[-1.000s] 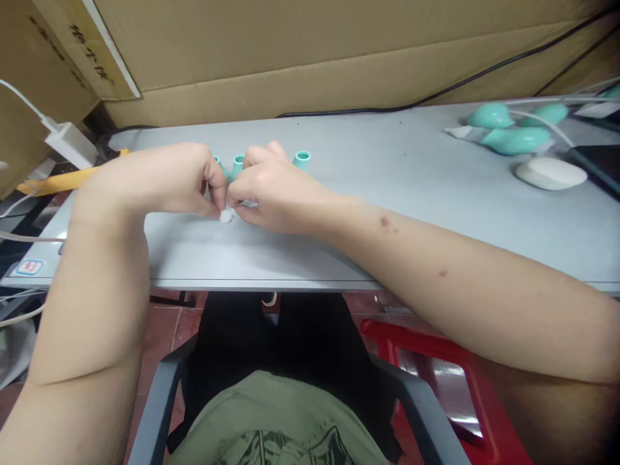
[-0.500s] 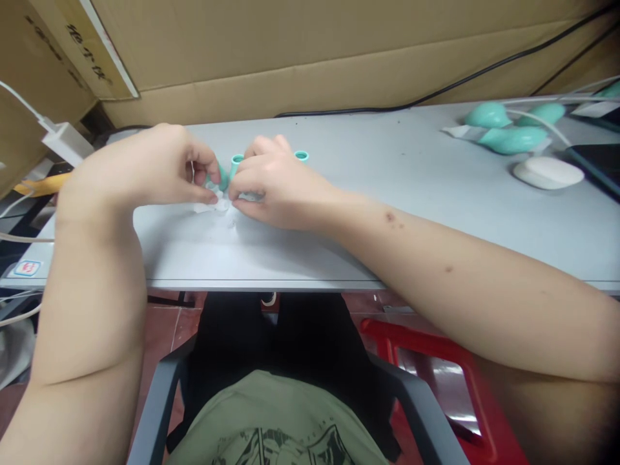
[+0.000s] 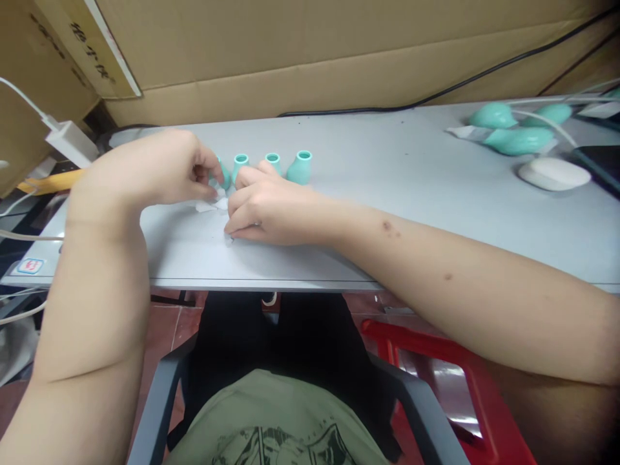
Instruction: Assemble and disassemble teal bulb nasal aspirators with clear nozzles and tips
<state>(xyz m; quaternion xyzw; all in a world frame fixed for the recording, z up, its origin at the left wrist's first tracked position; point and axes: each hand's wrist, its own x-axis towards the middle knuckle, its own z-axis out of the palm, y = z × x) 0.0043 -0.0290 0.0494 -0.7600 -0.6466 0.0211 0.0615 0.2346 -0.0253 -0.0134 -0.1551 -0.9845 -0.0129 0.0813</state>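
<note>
My left hand point(image 3: 197, 169) is curled at the left end of a row of small teal bottle-shaped pieces. Its fingertips meet the leftmost teal piece point(image 3: 224, 174), and its thumb is by crumpled white scraps point(image 3: 209, 206); what it grips is partly hidden. Closer to the desk edge, my right hand point(image 3: 259, 210) pinches a small clear scrap point(image 3: 229, 238) between thumb and fingertips. Behind that hand stand three upright teal pieces with open round tops: one on the left point(image 3: 241, 161), a middle one point(image 3: 272, 160) partly covered, and one on the right point(image 3: 299, 169).
Rounded teal objects point(image 3: 520, 140) with white tabs lie at the right of the grey desk point(image 3: 387, 155), near a white oval case point(image 3: 555, 174) and a dark device point(image 3: 600, 168). Cardboard point(image 3: 314, 39) walls the back. A white adapter point(image 3: 72, 143) sits left. A red stool point(image 3: 484, 387) stands below.
My right hand has moved toward the desk's front edge, carrying the small clear scrap away from the white scraps and uncovering more teal pieces. My left hand stays nearly in place.
</note>
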